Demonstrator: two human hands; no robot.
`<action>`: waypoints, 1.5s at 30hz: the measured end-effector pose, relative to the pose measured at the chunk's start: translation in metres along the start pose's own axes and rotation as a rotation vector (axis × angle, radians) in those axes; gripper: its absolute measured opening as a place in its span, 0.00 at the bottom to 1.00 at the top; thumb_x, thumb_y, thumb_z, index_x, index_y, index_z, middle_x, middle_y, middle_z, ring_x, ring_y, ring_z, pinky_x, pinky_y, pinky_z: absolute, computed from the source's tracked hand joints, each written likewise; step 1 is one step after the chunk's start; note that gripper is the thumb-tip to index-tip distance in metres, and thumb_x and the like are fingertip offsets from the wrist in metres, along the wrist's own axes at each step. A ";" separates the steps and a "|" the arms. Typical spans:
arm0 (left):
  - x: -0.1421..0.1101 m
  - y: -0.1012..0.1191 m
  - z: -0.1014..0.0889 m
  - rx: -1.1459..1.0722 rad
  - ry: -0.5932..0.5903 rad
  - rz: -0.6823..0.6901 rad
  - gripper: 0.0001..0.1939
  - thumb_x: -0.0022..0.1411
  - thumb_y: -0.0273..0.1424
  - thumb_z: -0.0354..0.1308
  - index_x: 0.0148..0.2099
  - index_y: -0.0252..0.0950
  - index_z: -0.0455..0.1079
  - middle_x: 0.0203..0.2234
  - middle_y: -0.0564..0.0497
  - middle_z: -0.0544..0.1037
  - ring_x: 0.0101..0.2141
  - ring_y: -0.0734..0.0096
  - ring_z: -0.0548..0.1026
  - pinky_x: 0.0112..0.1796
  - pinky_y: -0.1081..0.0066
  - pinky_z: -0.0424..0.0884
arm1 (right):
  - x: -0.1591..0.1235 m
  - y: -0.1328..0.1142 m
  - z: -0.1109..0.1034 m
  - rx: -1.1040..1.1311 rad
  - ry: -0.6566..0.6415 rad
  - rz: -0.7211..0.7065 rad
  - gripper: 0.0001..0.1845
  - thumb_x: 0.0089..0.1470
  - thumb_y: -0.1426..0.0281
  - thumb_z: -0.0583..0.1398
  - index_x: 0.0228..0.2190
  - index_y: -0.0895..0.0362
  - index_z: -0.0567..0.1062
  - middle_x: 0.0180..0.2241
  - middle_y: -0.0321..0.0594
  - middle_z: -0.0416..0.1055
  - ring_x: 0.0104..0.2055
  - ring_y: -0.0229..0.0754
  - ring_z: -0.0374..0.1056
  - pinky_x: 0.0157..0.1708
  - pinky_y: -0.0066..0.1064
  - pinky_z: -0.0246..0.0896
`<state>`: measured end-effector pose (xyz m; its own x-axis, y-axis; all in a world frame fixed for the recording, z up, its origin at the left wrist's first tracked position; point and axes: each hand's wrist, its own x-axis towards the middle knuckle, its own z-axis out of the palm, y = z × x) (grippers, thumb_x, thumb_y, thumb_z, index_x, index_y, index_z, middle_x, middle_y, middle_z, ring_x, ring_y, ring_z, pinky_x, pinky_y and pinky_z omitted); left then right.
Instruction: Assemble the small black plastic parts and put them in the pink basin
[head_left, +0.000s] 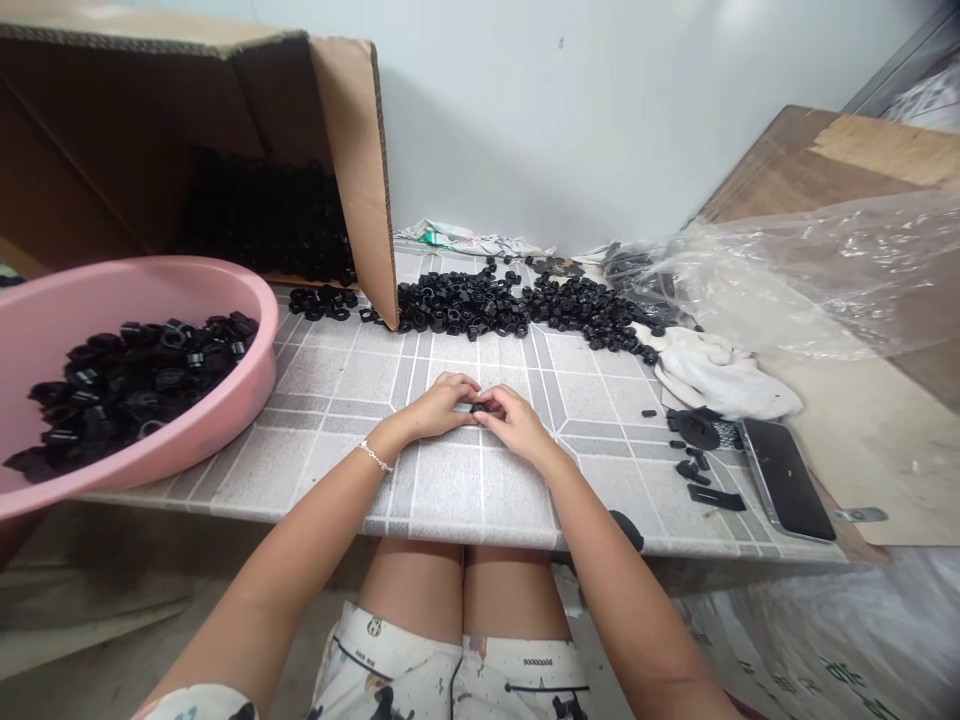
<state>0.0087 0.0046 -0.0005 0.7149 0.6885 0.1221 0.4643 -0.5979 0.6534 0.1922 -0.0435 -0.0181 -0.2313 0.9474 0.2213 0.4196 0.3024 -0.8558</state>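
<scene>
My left hand (441, 405) and my right hand (514, 420) meet just above the tiled-pattern tabletop (457, 490). Between their fingertips they pinch one small black ring-like part (478, 407), mostly covered by the fingers. Beyond the hands lies a long heap of similar black parts (465, 300), which look like small plastic rings or nuts. A pink basin (262, 365) at the left holds many more of them.
An open cardboard box (360, 150) on its side, with black parts inside, stands behind the basin. At the right are a white cloth (720, 375), a phone (787, 480), black scraps (716, 497) and clear plastic sheeting (825, 270). A wall closes the back.
</scene>
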 end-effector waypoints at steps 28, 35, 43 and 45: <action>-0.002 -0.004 -0.006 -0.004 -0.067 0.008 0.11 0.53 0.34 0.65 0.40 0.40 0.75 0.51 0.48 0.70 0.55 0.55 0.61 0.57 0.55 0.56 | -0.001 -0.002 -0.007 -0.021 -0.120 -0.074 0.09 0.59 0.70 0.55 0.36 0.53 0.76 0.37 0.40 0.64 0.40 0.41 0.65 0.45 0.38 0.61; -0.002 -0.005 -0.005 -0.019 -0.068 0.015 0.11 0.55 0.34 0.64 0.42 0.40 0.74 0.51 0.47 0.70 0.55 0.56 0.61 0.57 0.56 0.56 | -0.004 0.000 -0.010 -0.017 -0.165 -0.065 0.10 0.56 0.70 0.57 0.40 0.52 0.75 0.41 0.41 0.66 0.39 0.41 0.65 0.44 0.39 0.62; -0.002 -0.001 -0.006 -0.045 -0.062 0.005 0.12 0.55 0.38 0.63 0.42 0.41 0.74 0.50 0.48 0.70 0.54 0.57 0.61 0.57 0.56 0.56 | -0.006 -0.010 0.002 -0.098 -0.050 -0.102 0.03 0.55 0.71 0.59 0.35 0.54 0.70 0.38 0.40 0.63 0.41 0.43 0.63 0.44 0.38 0.61; -0.002 -0.001 -0.007 -0.041 -0.070 0.004 0.12 0.56 0.37 0.63 0.42 0.41 0.74 0.50 0.48 0.71 0.54 0.57 0.61 0.57 0.56 0.56 | -0.005 -0.007 0.000 -0.069 -0.069 -0.059 0.05 0.53 0.70 0.60 0.35 0.54 0.70 0.38 0.39 0.64 0.40 0.42 0.63 0.43 0.38 0.61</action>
<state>0.0032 0.0064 0.0033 0.7522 0.6549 0.0732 0.4405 -0.5823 0.6833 0.1906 -0.0502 -0.0130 -0.3165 0.9188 0.2358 0.4624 0.3665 -0.8074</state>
